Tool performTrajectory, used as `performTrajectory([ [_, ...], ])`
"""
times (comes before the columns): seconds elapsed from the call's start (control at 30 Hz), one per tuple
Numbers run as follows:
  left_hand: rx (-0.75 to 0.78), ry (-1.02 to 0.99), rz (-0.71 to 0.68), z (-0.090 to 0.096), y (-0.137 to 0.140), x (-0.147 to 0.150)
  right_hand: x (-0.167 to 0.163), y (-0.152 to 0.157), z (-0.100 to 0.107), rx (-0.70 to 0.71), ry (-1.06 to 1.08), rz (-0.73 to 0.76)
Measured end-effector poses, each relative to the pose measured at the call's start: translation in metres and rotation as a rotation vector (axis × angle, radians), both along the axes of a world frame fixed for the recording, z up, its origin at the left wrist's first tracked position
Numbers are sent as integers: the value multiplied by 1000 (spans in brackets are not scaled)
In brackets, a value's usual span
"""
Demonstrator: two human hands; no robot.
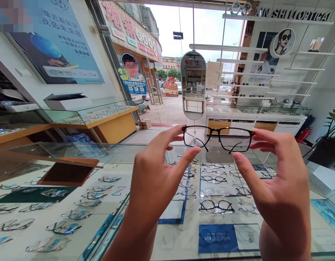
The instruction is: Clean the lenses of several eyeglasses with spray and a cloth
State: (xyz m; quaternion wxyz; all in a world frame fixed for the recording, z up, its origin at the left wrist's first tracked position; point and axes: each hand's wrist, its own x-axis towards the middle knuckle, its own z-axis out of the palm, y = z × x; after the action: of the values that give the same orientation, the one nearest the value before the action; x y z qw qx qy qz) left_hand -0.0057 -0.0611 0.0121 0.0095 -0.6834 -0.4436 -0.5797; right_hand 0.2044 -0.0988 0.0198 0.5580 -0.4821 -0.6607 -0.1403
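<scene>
Black-framed eyeglasses (215, 131) are held up above a glass display case, their lenses facing away from me and the temples folded or angled downward. My left hand (156, 177) grips the left hinge corner with the fingertips, its thumb stretched below the left lens. At the right corner, the fingers of my right hand (284, 177) are closed on the frame, with the thumb under the right lens. Beneath the hands, more eyeglasses (216, 206) lie in rows inside the case, near a blue-and-white card (216, 238). A small tag hangs by the left lens.
The glass-topped display case (118, 150) spans the foreground, with a brown tray (69, 171) at left. Beyond it stand an oval mirror (193, 83), a yellow-fronted counter (115, 127), and a white counter (254, 121). A potted plant (329, 141) and fire extinguisher (303, 135) are at right.
</scene>
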Motion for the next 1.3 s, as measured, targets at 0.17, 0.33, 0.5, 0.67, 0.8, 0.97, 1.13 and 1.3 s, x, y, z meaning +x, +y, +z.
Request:
performTrajectory([
  [0.17, 25, -18, 8, -1, 3, -2, -1, -1, 1, -11, -2, 12],
  [0.33, -7, -17, -23, -1, 8, -4, -2, -3, 1, -24, -13, 35],
  [0.5, -45, -14, -65, -3, 16, -9, -3, -6, 1, -25, -20, 65],
  [0.67, -17, -27, -52, -3, 18, -4, -1, 0, 1, -32, 8, 87],
  [0.8, 124, -52, 36, -5, 14, 9, 3, 18, -2, -69, 101, 106],
  [0.97, 242, -54, 113, -8, 9, 20, 3, 34, -5, -152, 197, 116],
  [1.13, 267, -56, 139, -9, 8, 21, 1, 35, -5, -173, 220, 157],
  [1.3, 223, -75, 120, -8, 5, 22, 2, 37, -6, -186, 232, 173],
])
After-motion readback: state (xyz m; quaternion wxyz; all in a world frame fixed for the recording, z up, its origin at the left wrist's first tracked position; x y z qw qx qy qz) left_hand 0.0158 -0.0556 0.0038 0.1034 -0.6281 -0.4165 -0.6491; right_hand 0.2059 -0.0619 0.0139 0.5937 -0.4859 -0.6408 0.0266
